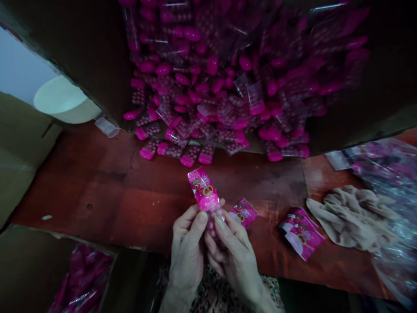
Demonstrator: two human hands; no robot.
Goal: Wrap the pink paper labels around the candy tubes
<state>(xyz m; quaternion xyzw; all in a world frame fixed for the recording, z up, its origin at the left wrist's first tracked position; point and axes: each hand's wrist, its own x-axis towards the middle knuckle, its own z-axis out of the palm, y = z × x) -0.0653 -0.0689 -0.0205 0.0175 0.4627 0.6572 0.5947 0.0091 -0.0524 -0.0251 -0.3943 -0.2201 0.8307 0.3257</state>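
Between both hands, close to the table's front edge, is a small clear candy container (212, 227) with round pink candies inside. A pink printed sleeve (202, 188) with a cartoon strawberry covers its far end. My left hand (190, 241) pinches it from the left, thumb along the sleeve's lower edge. On the right side, my right hand (233, 250) grips the candy-filled near end, thumb on top. Just beyond my right fingers lies a loose pink sleeve (246, 213), partly hidden by them.
A tipped cardboard box (97, 82) at the back spills many pink-capped candy containers (195, 126). At right are a stack of pink sleeves (302, 234), a crumpled cloth (355, 217) and clear plastic bags (397, 195). Lower left, an open box (29, 269) holds pink packs.
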